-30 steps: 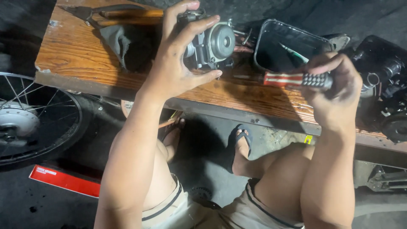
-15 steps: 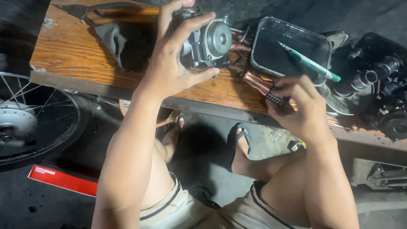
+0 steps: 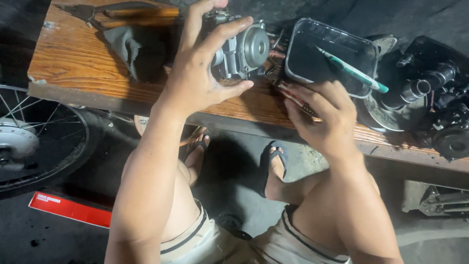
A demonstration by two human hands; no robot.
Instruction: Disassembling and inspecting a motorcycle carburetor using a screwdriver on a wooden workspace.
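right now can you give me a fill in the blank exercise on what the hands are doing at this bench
1. The left hand grips a grey metal ____ at the wooden bench.
2. The right hand rests on a tool with a ____ and black handle.
3. A green and white toothbrush lies across the black plastic ____.
4. Left of the person's legs, beside the bench, stands a spoked ____.

Missing words: carburetor; red; tray; wheel

Bare arms; beige shorts, dark side stripe; dark sandals.
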